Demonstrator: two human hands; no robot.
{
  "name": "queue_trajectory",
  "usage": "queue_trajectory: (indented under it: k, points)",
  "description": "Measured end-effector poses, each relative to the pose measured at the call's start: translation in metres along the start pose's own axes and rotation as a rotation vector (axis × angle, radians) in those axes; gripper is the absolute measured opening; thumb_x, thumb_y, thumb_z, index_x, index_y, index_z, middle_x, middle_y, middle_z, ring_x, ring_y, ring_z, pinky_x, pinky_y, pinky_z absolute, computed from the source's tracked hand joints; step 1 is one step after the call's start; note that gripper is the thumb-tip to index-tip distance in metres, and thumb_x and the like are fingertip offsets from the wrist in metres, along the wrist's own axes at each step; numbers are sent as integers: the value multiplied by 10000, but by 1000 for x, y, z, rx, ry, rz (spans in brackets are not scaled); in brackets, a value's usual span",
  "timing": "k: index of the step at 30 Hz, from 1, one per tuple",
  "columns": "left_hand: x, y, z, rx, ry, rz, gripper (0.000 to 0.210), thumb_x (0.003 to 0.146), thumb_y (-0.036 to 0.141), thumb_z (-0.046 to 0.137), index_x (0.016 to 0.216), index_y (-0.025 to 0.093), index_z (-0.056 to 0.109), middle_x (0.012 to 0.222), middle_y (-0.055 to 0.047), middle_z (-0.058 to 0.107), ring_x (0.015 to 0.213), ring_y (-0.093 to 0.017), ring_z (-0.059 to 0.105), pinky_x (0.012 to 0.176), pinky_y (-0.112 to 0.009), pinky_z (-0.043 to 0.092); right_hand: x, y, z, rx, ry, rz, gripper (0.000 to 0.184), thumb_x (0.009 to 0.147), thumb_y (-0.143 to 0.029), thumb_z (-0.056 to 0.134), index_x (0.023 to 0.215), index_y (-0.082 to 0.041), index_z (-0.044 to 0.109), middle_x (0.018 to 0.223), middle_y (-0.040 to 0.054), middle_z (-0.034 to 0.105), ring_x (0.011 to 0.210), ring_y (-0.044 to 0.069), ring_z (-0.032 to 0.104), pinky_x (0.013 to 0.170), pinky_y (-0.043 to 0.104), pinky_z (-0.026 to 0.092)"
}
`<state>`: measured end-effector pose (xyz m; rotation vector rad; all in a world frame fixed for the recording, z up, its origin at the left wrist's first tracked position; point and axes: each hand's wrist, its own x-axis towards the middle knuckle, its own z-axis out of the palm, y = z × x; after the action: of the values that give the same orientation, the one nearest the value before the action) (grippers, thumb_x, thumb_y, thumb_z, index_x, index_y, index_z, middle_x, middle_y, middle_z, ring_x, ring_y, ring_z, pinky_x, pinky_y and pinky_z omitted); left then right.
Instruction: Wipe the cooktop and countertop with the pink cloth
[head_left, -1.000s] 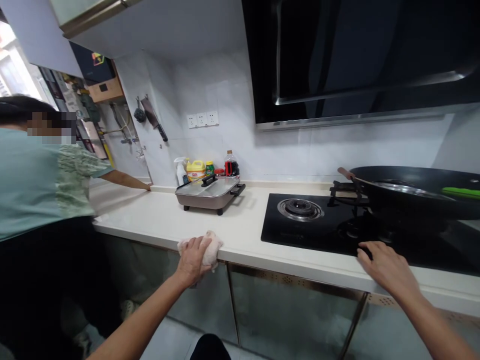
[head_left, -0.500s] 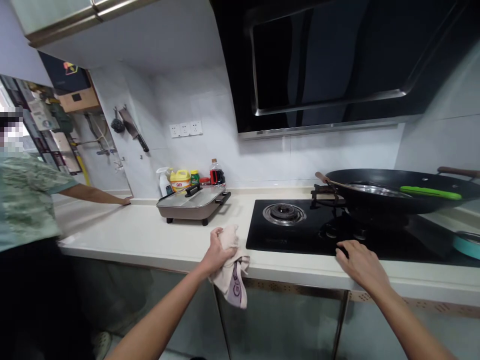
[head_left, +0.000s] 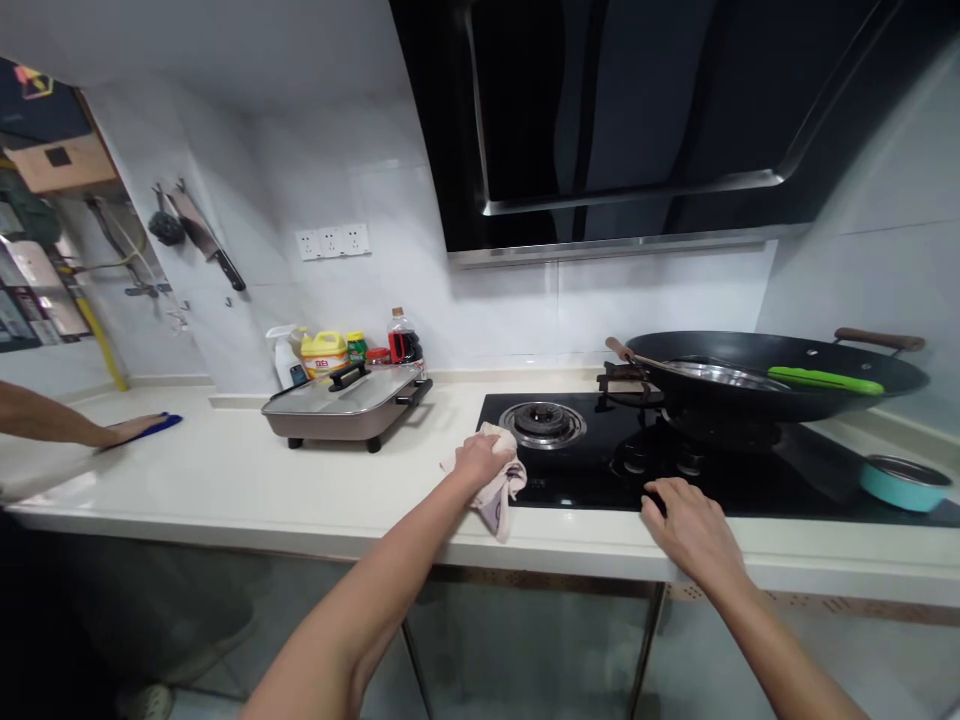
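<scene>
My left hand (head_left: 478, 464) is closed on a pale cloth (head_left: 504, 490) with some purple on it. The cloth lies over the left front edge of the black gas hob (head_left: 581, 482), and one corner hangs towards the counter's front. My right hand (head_left: 691, 528) rests at the hob's front edge, fingers apart and slightly bent, with nothing seen in it. Left of the pair of hands stands a brown electric pan (head_left: 330, 424) with a glass lid. A large black wok (head_left: 757, 408) sits on the right burner, holding a metal item and a green-handled utensil (head_left: 825, 380).
A co-worker's hand (head_left: 124, 430) presses a blue cloth (head_left: 161, 424) on the counter at far left. Bottles (head_left: 324, 350) stand behind the electric pan. A turquoise pan (head_left: 904, 488) is at far right. The range hood (head_left: 630, 130) overhangs the hob.
My left hand has moved right and forward, bringing the cloth from the counter edge onto the hob's edge. My right hand stays at the hob front. A blue cloth now shows under the co-worker's hand.
</scene>
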<state>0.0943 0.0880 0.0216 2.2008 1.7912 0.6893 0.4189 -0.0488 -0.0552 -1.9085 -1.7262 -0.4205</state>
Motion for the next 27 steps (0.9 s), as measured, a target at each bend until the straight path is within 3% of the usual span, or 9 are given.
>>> queue_trajectory:
  k: [4,7,15,18,21,27]
  points:
    - [13,20,10,73,-37,-56,752,876,734,506,1495,312,562,1661,-152,431,1541,-425,333,1200,-661,243,0,2,2,-7,5,1,379,1009,-344,399,1198,-195,691,1248,115,693,1148,284,626,951,430,446]
    - [9,35,16,131,-109,-34,852,864,827,441,1570,352,462,1738,-116,294,1580,-407,267,1230,-653,207,1,2,3,4,10,-4,381,1015,-360,397,1190,-203,696,1245,111,695,1143,283,629,948,430,447]
    - [-50,93,40,56,-275,236,810,883,822,409,1570,395,454,1756,-68,257,1616,-353,186,1268,-633,136,1,8,0,45,-9,-5,552,1088,-477,227,1139,-212,709,1187,118,703,1063,285,640,906,424,456]
    - [-81,115,56,17,-272,368,778,880,791,454,1550,397,488,1738,-67,299,1598,-357,224,1262,-635,155,1,12,0,94,-26,-7,600,1090,-501,194,1142,-197,709,1198,127,705,1081,281,642,910,410,459]
    - [-106,123,68,-13,-188,513,697,891,738,493,1491,390,564,1653,-73,443,1519,-352,366,1237,-601,239,2,14,0,112,-55,6,618,1086,-508,181,1149,-191,708,1185,132,714,1094,276,648,906,389,463]
    - [-118,106,66,-50,-113,567,640,838,688,616,1380,354,683,1457,-81,634,1350,-342,540,1169,-532,362,4,14,4,74,-50,-9,566,1075,-492,237,1153,-203,717,1243,120,712,1135,272,641,962,390,460]
